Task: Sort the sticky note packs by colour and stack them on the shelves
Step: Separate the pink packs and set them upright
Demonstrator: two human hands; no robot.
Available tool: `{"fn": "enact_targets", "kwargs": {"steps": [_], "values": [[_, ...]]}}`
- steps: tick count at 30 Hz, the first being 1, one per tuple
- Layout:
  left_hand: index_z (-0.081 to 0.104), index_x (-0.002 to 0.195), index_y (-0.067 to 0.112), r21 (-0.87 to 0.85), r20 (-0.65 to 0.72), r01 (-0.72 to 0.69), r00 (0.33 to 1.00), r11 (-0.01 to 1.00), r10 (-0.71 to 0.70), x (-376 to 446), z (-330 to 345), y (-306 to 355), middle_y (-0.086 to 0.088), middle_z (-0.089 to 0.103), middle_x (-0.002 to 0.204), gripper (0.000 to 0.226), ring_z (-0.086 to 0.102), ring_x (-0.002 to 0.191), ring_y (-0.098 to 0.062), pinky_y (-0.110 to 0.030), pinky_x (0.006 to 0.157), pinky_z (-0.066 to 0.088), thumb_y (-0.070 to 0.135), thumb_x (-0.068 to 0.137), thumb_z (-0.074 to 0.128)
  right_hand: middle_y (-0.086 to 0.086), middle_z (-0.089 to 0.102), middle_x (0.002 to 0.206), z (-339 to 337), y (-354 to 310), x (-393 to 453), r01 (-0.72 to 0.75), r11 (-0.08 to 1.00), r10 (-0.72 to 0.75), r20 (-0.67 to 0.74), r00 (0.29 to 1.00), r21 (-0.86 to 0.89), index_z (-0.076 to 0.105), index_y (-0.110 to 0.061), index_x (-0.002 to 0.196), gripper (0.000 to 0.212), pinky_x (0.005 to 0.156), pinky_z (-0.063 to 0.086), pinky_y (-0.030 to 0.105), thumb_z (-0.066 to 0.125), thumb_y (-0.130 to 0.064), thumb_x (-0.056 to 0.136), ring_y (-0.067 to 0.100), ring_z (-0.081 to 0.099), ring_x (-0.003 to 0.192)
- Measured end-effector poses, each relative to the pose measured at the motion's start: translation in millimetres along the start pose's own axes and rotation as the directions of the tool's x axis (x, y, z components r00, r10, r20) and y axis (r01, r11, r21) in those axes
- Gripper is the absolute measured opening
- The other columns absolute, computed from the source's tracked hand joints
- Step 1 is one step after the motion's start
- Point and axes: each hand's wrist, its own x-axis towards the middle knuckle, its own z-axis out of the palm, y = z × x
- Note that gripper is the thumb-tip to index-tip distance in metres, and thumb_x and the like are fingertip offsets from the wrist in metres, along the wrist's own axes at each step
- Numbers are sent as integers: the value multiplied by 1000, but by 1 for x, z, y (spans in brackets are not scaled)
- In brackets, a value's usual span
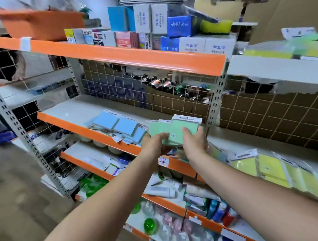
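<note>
Holding a fanned bunch of green packs (174,131) between left hand (154,142) and right hand (194,138), the person stands at the middle shelf (91,131), beside the blue packs (117,126). Next move, apparently: squaring the bunch and setting it down right of them.

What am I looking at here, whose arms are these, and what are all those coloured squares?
There is no machine: a person wears a camera on the head, so you see their own arms reaching out. The left hand and right hand together hold a bunch of green sticky note packs at the edge of an orange-fronted shelf. Blue packs already lie in a loose pile on that shelf, left of the hands. Yellow packs lie on the neighbouring shelf to the right.
</note>
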Motion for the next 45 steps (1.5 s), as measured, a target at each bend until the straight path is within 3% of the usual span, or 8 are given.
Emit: {"fn": "enact_targets", "kwargs": {"steps": [3,8,13,18,24,28,35,45], "values": [[46,88,13,14,-9,12,1000,1000,-12,22,-16,6,-14,59,92,19,65,82,-34,-31,67,57,7,85,64,14,50,137,29,1,5,11,1000,-12,-38,999,-10,38,-10,141,48,81,30,28,50,-27,97,30,49,121],[50,107,2,29,8,34,999,999,-35,61,-41,21,-17,61,88,28,64,70,-29,-32,66,59,5,83,64,17,61,118,77,0,16,0,1000,-1,-92,996,-16,46,-9,128,40,87,43,37,52,-30,94,35,56,110],[52,111,-2,55,3,54,999,997,-54,100,-72,38,-25,63,98,34,65,77,-36,-35,66,59,5,81,66,14,60,116,123,-13,19,-14,1000,13,-77,997,-2,44,-10,127,39,68,46,28,51,-30,95,30,59,94],[54,115,-4,46,21,57,998,997,-58,124,-108,58,-24,66,97,36,68,73,-33,-29,59,57,7,82,65,13,58,110,171,-29,15,-41,999,41,-57,998,5,42,-15,124,38,84,52,53,50,-35,93,36,60,95],[57,113,-4,47,25,45,999,998,-46,169,-156,89,-22,65,92,40,65,59,-28,-22,49,51,10,78,68,13,47,121,229,-56,15,-36,999,35,-37,999,-3,39,-12,129,41,84,51,48,46,-31,93,30,53,88],[61,107,0,47,36,44,998,998,-46,203,-191,108,-21,68,89,31,65,59,-30,-32,57,58,15,80,64,4,47,98,270,-71,16,-12,1000,12,-36,999,10,41,-13,124,30,71,37,35,45,-22,96,20,42,76],[53,106,3,3,92,70,993,998,-70,262,-266,149,-18,64,84,23,64,67,-31,-32,56,59,14,94,37,0,50,88,372,-94,10,-64,995,68,-59,996,72,42,-16,119,27,78,55,48,46,-19,93,26,57,78],[51,116,-4,190,88,103,989,976,-121,338,-373,189,-26,65,96,29,68,67,-34,-35,61,60,7,88,52,10,66,100,502,-89,16,-169,983,172,-35,985,69,56,-12,95,21,78,54,41,63,-28,84,30,63,91]]}}
